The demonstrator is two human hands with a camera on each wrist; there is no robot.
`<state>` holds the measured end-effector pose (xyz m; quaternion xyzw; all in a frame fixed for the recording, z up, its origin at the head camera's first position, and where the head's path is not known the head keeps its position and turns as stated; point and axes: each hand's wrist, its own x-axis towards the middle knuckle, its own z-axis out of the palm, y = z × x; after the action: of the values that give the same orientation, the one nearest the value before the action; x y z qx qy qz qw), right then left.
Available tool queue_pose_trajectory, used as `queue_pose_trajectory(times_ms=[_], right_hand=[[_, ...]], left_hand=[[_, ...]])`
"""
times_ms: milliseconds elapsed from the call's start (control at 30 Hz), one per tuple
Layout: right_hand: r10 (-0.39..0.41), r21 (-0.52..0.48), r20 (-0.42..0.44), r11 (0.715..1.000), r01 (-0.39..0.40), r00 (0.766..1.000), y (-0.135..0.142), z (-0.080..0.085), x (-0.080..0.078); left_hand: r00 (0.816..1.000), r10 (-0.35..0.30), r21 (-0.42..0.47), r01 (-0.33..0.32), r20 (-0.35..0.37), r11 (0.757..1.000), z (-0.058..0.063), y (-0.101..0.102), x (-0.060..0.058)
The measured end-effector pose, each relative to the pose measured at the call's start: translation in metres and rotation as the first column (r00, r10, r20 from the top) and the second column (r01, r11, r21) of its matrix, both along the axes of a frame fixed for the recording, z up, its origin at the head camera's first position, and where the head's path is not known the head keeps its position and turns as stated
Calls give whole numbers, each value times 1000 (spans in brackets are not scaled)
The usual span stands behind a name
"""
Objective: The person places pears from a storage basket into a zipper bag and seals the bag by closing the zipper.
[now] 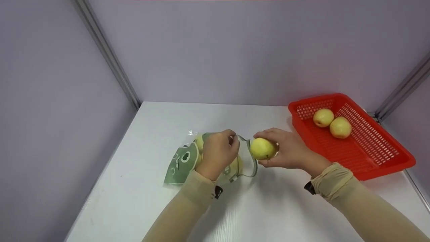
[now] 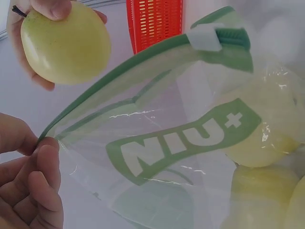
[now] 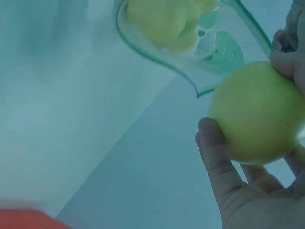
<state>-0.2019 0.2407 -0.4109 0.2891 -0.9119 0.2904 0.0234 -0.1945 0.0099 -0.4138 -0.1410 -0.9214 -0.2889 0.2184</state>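
Note:
My left hand (image 1: 220,151) pinches one corner of the mouth of a clear zip bag (image 2: 157,148) with green print and a white slider (image 2: 205,38). The bag lies on the table, its mouth gaping toward the right, and several yellow-green apples (image 3: 162,21) show inside through the plastic. In my right hand (image 1: 289,148) is another apple (image 1: 263,148), held between thumb and fingers right at the bag's opening. The left wrist view shows this apple (image 2: 66,43) outside the green zip edge, its stem pointing to the upper left.
A red plastic basket (image 1: 362,158) stands on the right of the white table (image 1: 134,195), with two apples (image 1: 332,123) in its far part. Grey panels (image 1: 235,50) enclose the table at the back and sides.

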Motion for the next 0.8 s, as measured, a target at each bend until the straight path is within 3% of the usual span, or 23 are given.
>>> queue_pose_trajectory(times_ms=[300, 567, 800], right_hand=[[134, -77, 64, 989, -129, 989, -34, -25, 5], [78, -70, 126, 995, -70, 989, -49, -40, -5], [-10, -17, 123, 1000, 12, 992, -68, -44, -13]], left_hand=[[1000, -10, -12, 10, -12, 1000, 2, -5, 2], [999, -33, -22, 33, -2, 999, 2, -5, 2], [997, -70, 9, 70, -37, 997, -1, -8, 1]])
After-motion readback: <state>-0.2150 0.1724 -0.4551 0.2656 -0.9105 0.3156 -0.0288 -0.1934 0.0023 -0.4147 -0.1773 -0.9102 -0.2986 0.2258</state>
